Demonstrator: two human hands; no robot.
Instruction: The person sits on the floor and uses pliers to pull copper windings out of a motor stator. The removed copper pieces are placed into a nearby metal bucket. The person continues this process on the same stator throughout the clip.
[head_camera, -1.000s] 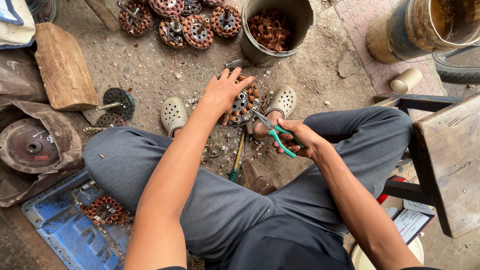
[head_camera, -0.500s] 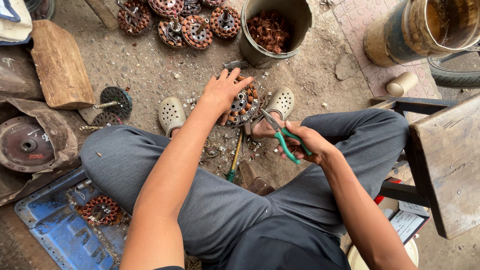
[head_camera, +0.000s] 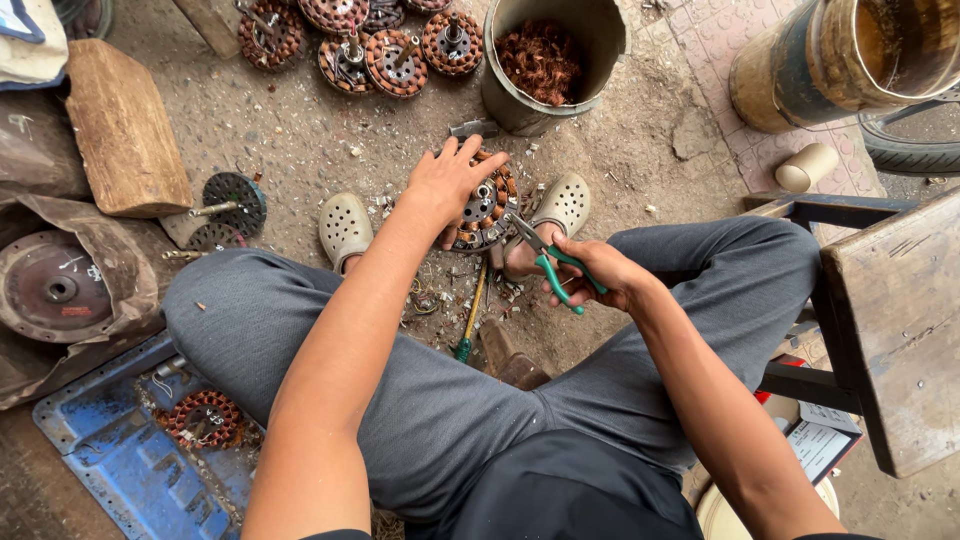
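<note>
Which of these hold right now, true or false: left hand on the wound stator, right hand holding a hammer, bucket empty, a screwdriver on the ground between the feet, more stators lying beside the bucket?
1. The left hand rests on the copper-wound stator. True.
2. The right hand holds a hammer. False: it grips green-handled pliers, their tip at the stator.
3. The bucket is empty. False: it holds a heap of copper wire scrap.
4. A screwdriver lies on the ground between the feet. True.
5. More wound stators lie left of the bucket. True.
</note>
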